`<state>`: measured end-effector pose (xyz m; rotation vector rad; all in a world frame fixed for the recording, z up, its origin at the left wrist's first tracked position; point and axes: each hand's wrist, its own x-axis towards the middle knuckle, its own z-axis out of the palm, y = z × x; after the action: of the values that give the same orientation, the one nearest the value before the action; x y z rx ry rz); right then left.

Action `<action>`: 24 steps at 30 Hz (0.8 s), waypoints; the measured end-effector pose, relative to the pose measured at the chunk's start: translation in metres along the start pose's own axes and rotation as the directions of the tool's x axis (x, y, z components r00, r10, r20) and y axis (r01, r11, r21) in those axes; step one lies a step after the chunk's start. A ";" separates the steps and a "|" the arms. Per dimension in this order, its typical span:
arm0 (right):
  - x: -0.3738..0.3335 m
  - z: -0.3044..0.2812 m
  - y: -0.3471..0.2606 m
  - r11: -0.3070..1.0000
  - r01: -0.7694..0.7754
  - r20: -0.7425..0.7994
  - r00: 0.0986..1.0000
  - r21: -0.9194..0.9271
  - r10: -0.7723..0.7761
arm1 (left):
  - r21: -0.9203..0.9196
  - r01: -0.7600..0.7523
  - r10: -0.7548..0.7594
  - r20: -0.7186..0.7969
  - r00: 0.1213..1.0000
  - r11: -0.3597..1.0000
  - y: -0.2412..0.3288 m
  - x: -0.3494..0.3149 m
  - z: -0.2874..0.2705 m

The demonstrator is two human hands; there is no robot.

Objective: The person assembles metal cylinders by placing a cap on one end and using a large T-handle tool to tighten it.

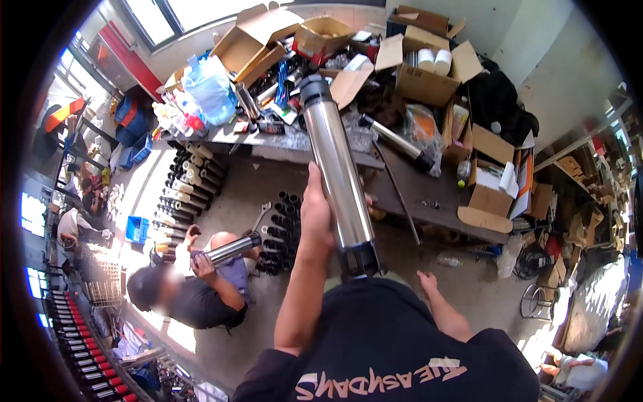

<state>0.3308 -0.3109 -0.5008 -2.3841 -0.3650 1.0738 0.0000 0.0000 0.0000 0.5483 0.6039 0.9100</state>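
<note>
My left hand (317, 211) is wrapped around a long polished steel cylinder (338, 167) with black end fittings, its fingertips showing on the far side. The cylinder stands almost upright in front of me, its upper end over the workbench and its lower fitting close to my dark shirt. Low on my right side, my right hand (429, 281) hangs apart from the cylinder with fingers loosely extended and nothing visible in it. Beyond the cylinder, a similar steel cylinder (400, 144) with black ends lies on the workbench (442, 208), near a thin dark rod (398, 191).
Cardboard boxes (429, 87), a large clear water jug (209, 90) and small parts crowd the bench. At left, a crouching co-worker (207, 295) holds another steel cylinder (231, 248). Black tubes (284, 228) and rows of cylinders (184, 184) stand on the floor.
</note>
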 end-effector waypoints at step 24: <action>-0.088 -0.025 -0.063 0.976 0.041 0.195 0.981 -0.216 0.002 | -0.062 0.152 -0.152 0.004 0.988 0.986 -0.042 0.015 -0.037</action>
<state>0.2897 -0.3037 -0.3974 -2.4641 -0.6029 1.3229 0.0053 -0.0016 -0.0578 0.4396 0.6080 0.7819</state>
